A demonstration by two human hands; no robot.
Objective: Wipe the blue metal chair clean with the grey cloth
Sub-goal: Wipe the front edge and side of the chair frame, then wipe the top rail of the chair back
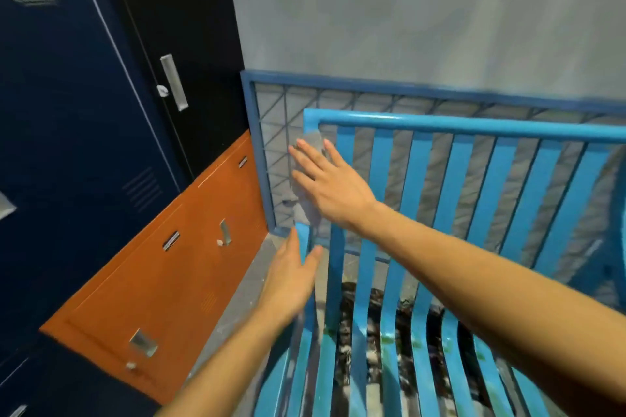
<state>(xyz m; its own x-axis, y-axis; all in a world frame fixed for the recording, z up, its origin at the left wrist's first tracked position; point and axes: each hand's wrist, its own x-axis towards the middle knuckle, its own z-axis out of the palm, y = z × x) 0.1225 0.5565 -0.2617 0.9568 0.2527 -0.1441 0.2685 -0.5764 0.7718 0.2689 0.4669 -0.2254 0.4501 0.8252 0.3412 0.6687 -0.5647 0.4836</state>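
Note:
The blue metal chair (420, 200) fills the right half of the view, with vertical slats in its backrest and a slatted seat below. The grey cloth (306, 210) hangs down the leftmost upright of the backrest. My right hand (327, 181) lies flat on the cloth with fingers spread, pressing it against that upright. My left hand (291, 276) is lower, fingers apart, at the chair's left edge where backrest meets seat; it looks to be touching the frame and holds nothing.
Behind the chair a darker blue metal grid frame (267, 145) leans on a grey wall (406, 10). Dark blue lockers (67, 112) stand at left. An orange locker (162, 267) lies on its side on the floor. Dark debris (374, 311) shows under the seat.

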